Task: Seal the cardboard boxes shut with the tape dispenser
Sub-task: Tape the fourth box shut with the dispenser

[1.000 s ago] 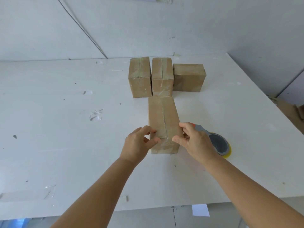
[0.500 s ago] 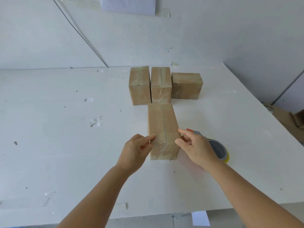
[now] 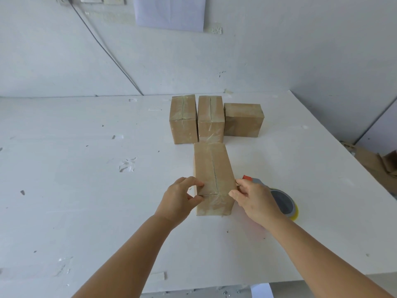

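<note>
A cardboard box (image 3: 213, 177) is seen lying on the white table (image 3: 86, 201) just past the middle, its long top seam running toward 12 o'clock; clear tape is visible across its near end and down its front face. The box is gripped at its near corners by both hands; the left hand (image 3: 179, 200) is curled round the corner at 9 o'clock, fingers on top and thumb against the front face; the right hand (image 3: 254, 198) is pressed to the corner at 3 o'clock, its fingertips pinched on the top edge. The tape dispenser (image 3: 281, 201) is laid flat on the table at 3 o'clock of the box, just beyond the right hand and partly hidden by it; its orange tip is pointed toward the box. Three further boxes are lined up at 12 o'clock, near the wall: a left box (image 3: 183, 119) and a middle box (image 3: 211, 119), both taped and standing touching, and a right box (image 3: 243, 120) set sideways against the middle one. A sheet of paper (image 3: 169, 12) is fixed on the wall above them.
</note>
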Tool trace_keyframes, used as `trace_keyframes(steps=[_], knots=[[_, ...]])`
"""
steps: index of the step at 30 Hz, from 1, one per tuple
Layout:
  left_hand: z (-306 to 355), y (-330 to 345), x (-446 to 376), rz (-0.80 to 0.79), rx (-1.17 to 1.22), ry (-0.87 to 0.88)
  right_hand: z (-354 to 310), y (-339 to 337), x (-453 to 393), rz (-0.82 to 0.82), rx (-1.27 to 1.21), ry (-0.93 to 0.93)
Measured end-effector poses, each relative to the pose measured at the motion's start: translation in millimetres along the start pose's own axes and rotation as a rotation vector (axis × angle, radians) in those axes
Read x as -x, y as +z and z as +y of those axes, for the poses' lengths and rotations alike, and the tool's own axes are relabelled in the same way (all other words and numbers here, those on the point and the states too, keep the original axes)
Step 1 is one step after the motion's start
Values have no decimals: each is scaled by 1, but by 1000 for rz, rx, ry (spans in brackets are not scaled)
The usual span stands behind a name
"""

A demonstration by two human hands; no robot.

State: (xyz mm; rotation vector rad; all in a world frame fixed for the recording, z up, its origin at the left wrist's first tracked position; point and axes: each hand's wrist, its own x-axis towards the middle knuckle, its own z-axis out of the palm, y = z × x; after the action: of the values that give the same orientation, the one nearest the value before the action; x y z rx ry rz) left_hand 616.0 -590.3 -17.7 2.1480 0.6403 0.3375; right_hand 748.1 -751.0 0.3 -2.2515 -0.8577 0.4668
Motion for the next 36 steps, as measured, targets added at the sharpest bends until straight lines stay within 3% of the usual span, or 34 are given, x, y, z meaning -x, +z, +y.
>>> trace_keyframes(steps=[6, 15, 22, 36], knots=[[15, 3, 2, -6, -159, -42, -8, 7, -4, -10, 83, 97], [26, 10, 9, 0, -186, -143, -28, 22, -2, 78, 119, 216], [12, -17, 12, 167, -184, -158, -55, 44, -2, 156, 62, 143], [-30, -89, -18, 330, -86, -315, -123, 88, -56, 72, -58, -6]])
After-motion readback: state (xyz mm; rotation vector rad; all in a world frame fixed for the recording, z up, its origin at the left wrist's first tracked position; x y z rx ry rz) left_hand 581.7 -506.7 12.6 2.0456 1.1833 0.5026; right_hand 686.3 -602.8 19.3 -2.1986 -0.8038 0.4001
